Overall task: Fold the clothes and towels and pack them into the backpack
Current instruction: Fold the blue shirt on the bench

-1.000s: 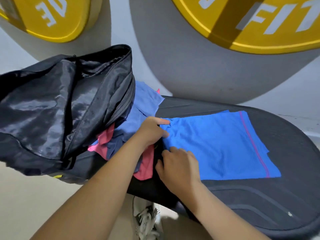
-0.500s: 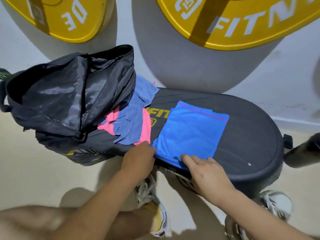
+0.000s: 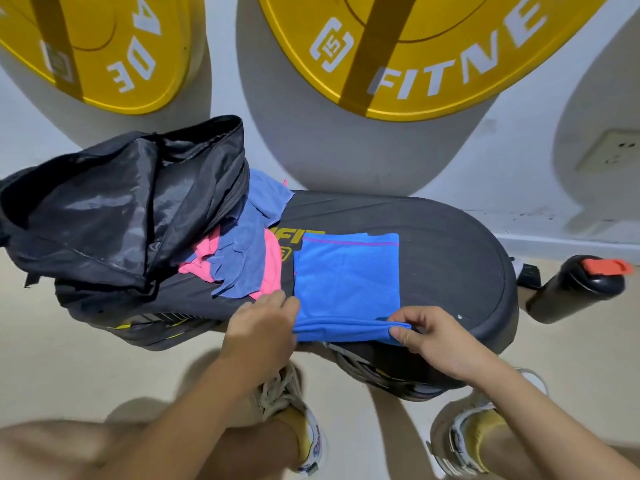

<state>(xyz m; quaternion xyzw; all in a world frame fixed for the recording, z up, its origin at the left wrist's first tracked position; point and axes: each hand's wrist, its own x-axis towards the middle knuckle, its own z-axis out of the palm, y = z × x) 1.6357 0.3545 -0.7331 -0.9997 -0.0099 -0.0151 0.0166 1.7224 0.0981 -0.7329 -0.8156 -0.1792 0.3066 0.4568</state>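
A bright blue cloth (image 3: 346,278) lies folded into a rectangle on the black padded bench (image 3: 450,254). A thin purple stripe runs along its far edge. Its near edge is lifted off the pad and bunched into a loose roll stretched between the two hands.

The left hand (image 3: 259,327) is at the near-left corner, its back to the camera. Its fingers (image 3: 277,301) curl down over the cloth edge and the thumb is hidden beneath the hand, so it appears to grip that corner. The right hand (image 3: 433,341) holds the near-right corner, with the thumb and bent fingers (image 3: 415,315) pinched together on the fabric.

On the left end of the bench sits a black backpack (image 3: 104,216), tipped on its side with its main compartment gaping open and the shiny lining showing. Just beside its mouth, between the backpack and the blue cloth, is a rumpled pile of cloths (image 3: 242,258) (dull blue ones over pink ones), partly covering the yellow lettering on the pad.

Two yellow weight plates (image 3: 415,46) lean against the white wall behind the bench. A wall socket (image 3: 609,154) shows at the right. A black bottle (image 3: 575,289) with a red cap stands on the floor (image 3: 52,358) near the right end of the bench. The person's shoes (image 3: 304,427) are on the floor below the bench edge.
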